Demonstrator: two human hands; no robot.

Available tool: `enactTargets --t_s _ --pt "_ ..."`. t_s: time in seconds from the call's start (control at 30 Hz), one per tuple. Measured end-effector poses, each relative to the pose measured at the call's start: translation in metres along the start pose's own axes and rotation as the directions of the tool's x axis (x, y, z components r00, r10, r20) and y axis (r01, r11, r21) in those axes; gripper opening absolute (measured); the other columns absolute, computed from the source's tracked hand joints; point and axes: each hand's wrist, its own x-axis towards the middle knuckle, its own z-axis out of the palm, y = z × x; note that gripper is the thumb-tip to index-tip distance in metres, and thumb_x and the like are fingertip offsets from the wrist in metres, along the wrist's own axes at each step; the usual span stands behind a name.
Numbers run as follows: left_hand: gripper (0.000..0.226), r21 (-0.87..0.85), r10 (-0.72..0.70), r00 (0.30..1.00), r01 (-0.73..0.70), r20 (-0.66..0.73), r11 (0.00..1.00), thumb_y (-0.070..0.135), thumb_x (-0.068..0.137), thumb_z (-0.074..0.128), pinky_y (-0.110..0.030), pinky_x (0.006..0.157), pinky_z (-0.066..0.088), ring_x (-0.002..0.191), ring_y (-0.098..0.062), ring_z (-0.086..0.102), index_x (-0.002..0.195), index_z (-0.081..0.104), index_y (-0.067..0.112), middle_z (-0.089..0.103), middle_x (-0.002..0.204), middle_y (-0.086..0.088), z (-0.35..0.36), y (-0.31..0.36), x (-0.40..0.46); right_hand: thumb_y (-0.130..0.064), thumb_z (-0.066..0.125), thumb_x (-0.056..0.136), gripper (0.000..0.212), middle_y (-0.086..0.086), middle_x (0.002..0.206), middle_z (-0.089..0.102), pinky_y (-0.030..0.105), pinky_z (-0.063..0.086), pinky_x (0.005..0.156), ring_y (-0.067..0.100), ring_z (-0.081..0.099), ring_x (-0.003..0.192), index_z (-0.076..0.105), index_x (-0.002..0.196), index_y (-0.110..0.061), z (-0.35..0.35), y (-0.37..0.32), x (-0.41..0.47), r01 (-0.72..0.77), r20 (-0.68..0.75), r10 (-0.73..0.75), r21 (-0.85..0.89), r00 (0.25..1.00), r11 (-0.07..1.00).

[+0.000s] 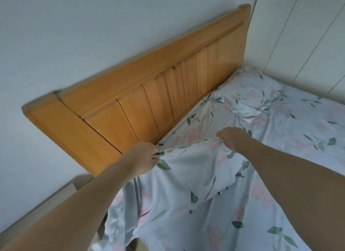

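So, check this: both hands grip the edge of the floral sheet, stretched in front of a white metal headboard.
Not quite: the headboard is slatted tan wood, not white metal, as the head view shows. The left hand and right hand do both grip the edge of the floral sheet, stretched in front of it.

Sheet (186,168): pale blue, printed with pink flowers and green leaves. Upper edge drawn taut near the headboard (149,93); remainder draped in rumpled folds over the bed (308,138), hung off its near side.

sheet (196,176) on bed, headboard (149,93) behind
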Motion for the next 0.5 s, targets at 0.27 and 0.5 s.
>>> enactTargets --t_s 0.27,0.5 --pt "0.042 0.075 -0.031 0.989 0.043 -0.146 0.996 0.022 0.096 0.051 -0.028 0.044 0.024 0.047 -0.011 0.040 0.057 0.037 0.020 0.043 0.052 0.004 -0.031 -0.057 0.088 -0.003 0.045 0.093 0.022 0.010 0.105 0.065 0.025 0.037 0.067 0.026 0.062 0.093 0.062 0.105 -0.009 -0.044 0.012 0.142 0.036 -0.186 -0.043 -0.040 0.982 0.999" --pt "0.027 0.107 -0.010 0.994 0.022 -0.108 0.994 0.018 0.097 0.044 -0.033 0.051 0.042 0.051 -0.014 0.046 0.070 0.052 0.019 0.046 0.055 0.006 -0.011 -0.056 0.091 0.006 0.059 0.079 0.029 0.012 0.099 0.065 0.037 0.052 0.071 0.031 0.062 0.086 0.062 0.106 -0.005 -0.029 0.024 0.156 0.125 -0.419 -0.101 0.031 0.902 0.992"
